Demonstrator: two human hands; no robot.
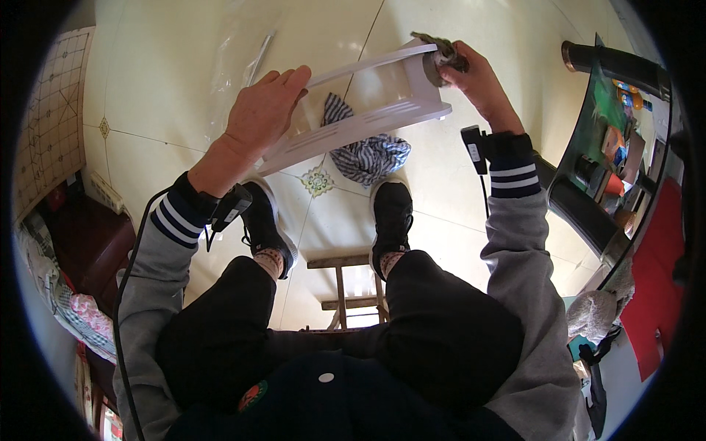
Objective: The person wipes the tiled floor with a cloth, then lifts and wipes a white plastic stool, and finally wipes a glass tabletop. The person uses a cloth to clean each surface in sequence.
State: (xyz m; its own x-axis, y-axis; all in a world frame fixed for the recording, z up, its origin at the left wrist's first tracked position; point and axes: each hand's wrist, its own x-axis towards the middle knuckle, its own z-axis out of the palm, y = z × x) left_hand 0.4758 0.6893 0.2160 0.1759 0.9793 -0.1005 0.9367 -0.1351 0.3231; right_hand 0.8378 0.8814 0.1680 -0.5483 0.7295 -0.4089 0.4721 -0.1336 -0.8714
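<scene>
A white plastic rack (358,129) with slotted side panels is held in the air above the floor, tilted up to the right. My left hand (265,107) grips its left end, the fingers bent over the edge. At its right end, my right hand (471,74) holds a crumpled dark greenish cloth (449,52) against the end panel. Below the rack, a blue-and-white striped cloth (369,157) lies bunched on the tiled floor, partly hidden behind the side panel.
Clear plastic film (231,71) and a thin metal tube (262,58) lie on the floor at the upper left. A wooden stool (341,286) shows between my legs. A low table (584,127) with bottles and other items stands at right, a dark red box (91,237) at left.
</scene>
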